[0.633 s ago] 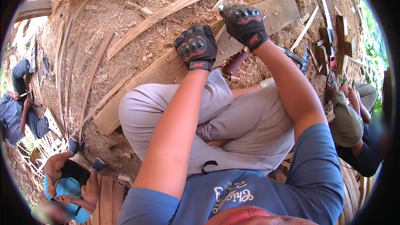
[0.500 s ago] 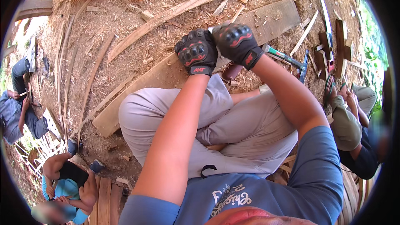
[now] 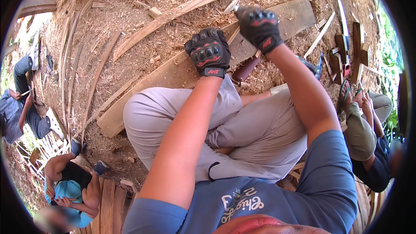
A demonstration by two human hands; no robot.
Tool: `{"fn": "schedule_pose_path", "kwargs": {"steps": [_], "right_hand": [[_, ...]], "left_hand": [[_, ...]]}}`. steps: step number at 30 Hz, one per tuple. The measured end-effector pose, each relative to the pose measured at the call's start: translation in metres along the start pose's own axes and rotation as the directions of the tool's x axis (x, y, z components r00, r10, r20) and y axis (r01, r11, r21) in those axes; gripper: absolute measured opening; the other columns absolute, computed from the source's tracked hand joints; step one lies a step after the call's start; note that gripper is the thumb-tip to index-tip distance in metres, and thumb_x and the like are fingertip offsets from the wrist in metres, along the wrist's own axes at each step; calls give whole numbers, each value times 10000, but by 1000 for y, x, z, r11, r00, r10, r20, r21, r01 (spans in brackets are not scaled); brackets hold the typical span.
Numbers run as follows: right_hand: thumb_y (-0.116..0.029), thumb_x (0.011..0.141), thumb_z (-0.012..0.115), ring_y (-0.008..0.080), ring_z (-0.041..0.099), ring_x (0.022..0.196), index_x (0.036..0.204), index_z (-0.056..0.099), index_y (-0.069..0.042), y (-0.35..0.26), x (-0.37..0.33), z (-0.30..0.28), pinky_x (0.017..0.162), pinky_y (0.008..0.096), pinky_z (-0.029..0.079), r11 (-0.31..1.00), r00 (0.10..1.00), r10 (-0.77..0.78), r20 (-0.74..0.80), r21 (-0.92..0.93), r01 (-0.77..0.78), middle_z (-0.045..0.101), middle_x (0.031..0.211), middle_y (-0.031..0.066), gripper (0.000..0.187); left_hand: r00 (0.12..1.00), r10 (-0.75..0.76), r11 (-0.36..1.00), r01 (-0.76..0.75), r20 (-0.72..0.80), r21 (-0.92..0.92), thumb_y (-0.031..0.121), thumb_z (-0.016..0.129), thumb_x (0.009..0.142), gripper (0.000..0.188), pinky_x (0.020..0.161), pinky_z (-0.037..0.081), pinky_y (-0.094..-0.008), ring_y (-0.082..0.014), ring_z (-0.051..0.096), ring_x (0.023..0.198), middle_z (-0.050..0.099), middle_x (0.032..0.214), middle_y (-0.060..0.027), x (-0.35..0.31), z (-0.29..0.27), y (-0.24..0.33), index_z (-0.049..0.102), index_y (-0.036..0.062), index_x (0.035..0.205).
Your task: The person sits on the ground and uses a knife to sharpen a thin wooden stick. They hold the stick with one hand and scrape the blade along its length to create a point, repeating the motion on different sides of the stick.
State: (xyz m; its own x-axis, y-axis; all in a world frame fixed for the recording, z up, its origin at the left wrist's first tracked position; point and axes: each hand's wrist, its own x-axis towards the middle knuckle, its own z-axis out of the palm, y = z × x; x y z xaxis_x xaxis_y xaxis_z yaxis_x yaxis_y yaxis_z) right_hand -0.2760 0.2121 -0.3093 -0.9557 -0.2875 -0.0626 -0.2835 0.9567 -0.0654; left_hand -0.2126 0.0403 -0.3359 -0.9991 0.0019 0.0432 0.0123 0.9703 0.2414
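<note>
**Gloved hands over a wooden plank**

A seated person, legs crossed in grey trousers (image 3: pixel 242 134), reaches both bare forearms forward over a long wooden plank (image 3: pixel 173 76) lying slantwise on sawdust-covered ground (image 3: pixel 130 13). The left hand (image 3: pixel 209 53), in a black and red glove, rests knuckles-up on the plank with its fingers curled under; what it grips, if anything, cannot be told. The right hand (image 3: pixel 259 26), gloved alike, is raised further out, its fingers closed around a thin pale strip of wood (image 3: pixel 234 32) that runs down beneath the fist towards the left hand. A dark cylinder (image 3: pixel 246 69) lies just beside the plank, near the knee.
</note>
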Motion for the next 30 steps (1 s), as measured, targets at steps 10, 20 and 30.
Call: {"fn": "schedule_pose_path", "kwargs": {"steps": [10, 20, 30], "right_hand": [[-199, 928, 591, 322, 734, 703, 836, 675, -102, 17, 4, 13, 606, 468, 559, 999, 991, 31, -134, 44, -25, 730, 784, 158, 157], [-211, 918, 610, 311, 749, 787, 922, 713, -114, 16, -3, 25, 687, 441, 589, 999, 994, -13, -110, 31, 17, 758, 884, 142, 142], [-225, 961, 579, 291, 709, 618, 854, 692, -118, 25, 1, 20, 558, 448, 555, 997, 980, 71, -186, 34, -66, 711, 746, 131, 189]], "left_hand": [[998, -30, 999, 31, 56, -17, 381, 566, 1034, 270, 878, 482, -524, -303, 689, 961, 726, 997, -83, 0, -1, 1, 714, 167, 963], [996, -31, 999, 33, 89, -21, 404, 517, 1047, 321, 912, 493, -526, -316, 707, 994, 744, 1002, -90, 1, 0, 4, 735, 175, 993], [993, -24, 999, 28, 114, -34, 377, 558, 1024, 264, 884, 474, -523, -295, 693, 972, 726, 1000, -86, 4, -1, 5, 723, 173, 996]]}}
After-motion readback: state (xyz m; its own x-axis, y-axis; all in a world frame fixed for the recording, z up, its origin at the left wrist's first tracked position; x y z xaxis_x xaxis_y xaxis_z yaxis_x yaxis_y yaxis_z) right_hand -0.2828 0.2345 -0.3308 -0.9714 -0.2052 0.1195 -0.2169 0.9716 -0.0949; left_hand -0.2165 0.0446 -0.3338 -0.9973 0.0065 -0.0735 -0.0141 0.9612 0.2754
